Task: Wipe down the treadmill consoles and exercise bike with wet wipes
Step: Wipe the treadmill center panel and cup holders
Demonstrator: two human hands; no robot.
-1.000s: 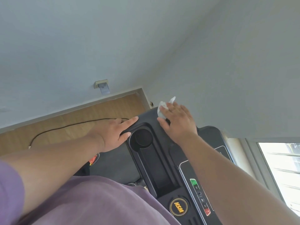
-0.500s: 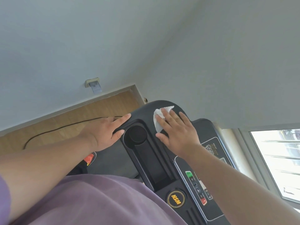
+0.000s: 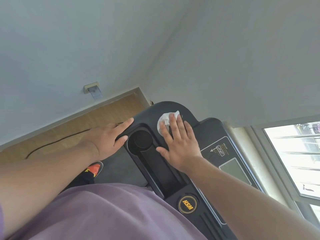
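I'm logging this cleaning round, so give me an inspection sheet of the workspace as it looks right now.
Surface: black treadmill console, with cup holder and grey display.
Job's things: white wet wipe flat on the console's upper corner.
Clutter: nothing seen.
Grippers: right hand presses the wipe with straight fingers; left hand rests flat on the console's edge.
Cables: black cord lying on the wooden floor.
Surroundings: wall socket, window, treadmill belt.

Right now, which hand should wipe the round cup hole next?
Probably the right hand: its straight fingers already press the wet wipe beside the cup holder. The left hand has none.
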